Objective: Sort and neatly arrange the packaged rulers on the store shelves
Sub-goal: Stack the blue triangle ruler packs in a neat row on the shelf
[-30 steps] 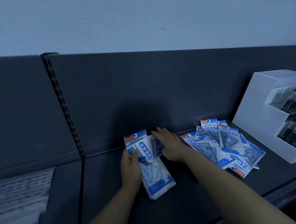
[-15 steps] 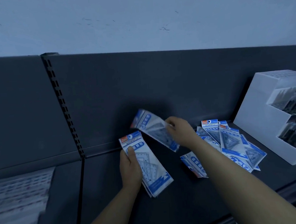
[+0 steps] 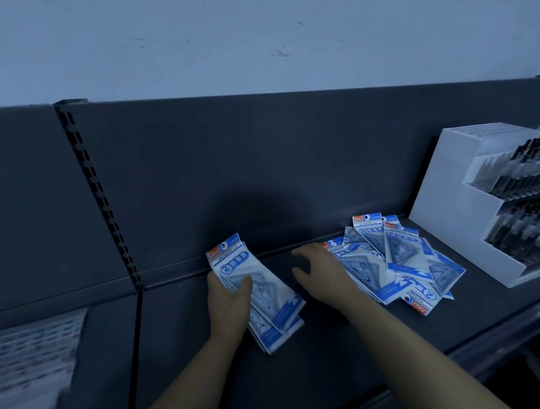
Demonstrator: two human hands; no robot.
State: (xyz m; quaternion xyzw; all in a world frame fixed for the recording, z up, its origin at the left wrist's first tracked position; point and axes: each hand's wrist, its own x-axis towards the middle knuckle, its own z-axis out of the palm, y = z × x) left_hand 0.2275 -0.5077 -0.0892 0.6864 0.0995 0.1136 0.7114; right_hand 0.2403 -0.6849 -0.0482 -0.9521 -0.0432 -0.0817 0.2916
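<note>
Starting from the left edge: there's a blurry stack of printed sheets [image 3: 29, 357] in the next bay over, past the slotted upright [image 3: 99, 197], nothing to do with us as far as I can tell. Then the left hand [image 3: 228, 303], which grips the tidy stack [image 3: 277, 301] of ruler packs from its left side, thumb across the top pack, the stack angled with its far end near the back panel [image 3: 260, 158] and its near end on the shelf [image 3: 333, 357]. Big change: half a second ago the right hand [image 3: 320, 272] was waving a pack in the air above that stack. Now that pack is gone from it, and I reckon it landed on top. The hand is empty now, fingers loosely curled, and has swung over to the left edge of the loose pile [image 3: 400, 266]. I can't tell if it's touching a pack yet. So one more sorted, and several still fanned out and overlapping at odd angles, one of them upside down. Just right of the pile sits a white display box [image 3: 444, 214] of pens, so there's no room to spread that way.
</note>
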